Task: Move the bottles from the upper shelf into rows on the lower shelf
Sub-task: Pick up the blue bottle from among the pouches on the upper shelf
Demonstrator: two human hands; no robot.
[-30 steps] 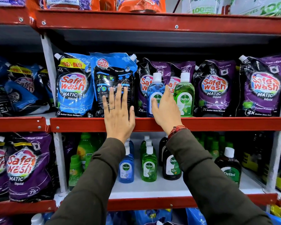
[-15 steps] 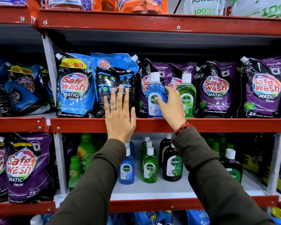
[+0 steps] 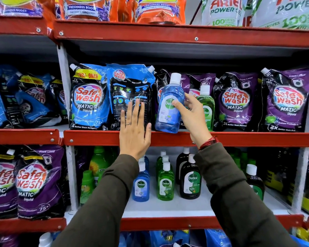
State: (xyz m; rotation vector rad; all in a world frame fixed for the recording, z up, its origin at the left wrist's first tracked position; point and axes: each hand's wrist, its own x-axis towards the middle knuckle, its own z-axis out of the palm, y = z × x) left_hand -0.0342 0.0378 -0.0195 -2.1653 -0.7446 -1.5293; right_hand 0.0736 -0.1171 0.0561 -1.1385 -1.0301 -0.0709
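Note:
My right hand (image 3: 193,114) grips a blue Dettol bottle (image 3: 168,107) with a white cap, tilted and lifted just off the red upper shelf (image 3: 239,139). A green Dettol bottle (image 3: 208,104) stands upright on that shelf right behind my hand. My left hand (image 3: 134,132) is flat and open against a blue Safe Wash pouch (image 3: 130,93), holding nothing. On the white lower shelf (image 3: 185,205) stand rows of blue (image 3: 141,184), green (image 3: 165,182) and dark brown Dettol bottles (image 3: 190,179), and another brown bottle (image 3: 254,180) further right.
Blue (image 3: 88,97) and purple Safe Wash pouches (image 3: 235,102) line the back of the upper shelf. Green bottles (image 3: 96,163) stand left on the lower shelf. White uprights (image 3: 63,81) frame the bay. Orange packs (image 3: 159,9) sit on the top shelf.
My right hand closed around the blue bottle, then tilted it and raised it off the upper shelf. My left hand stayed against the pouch.

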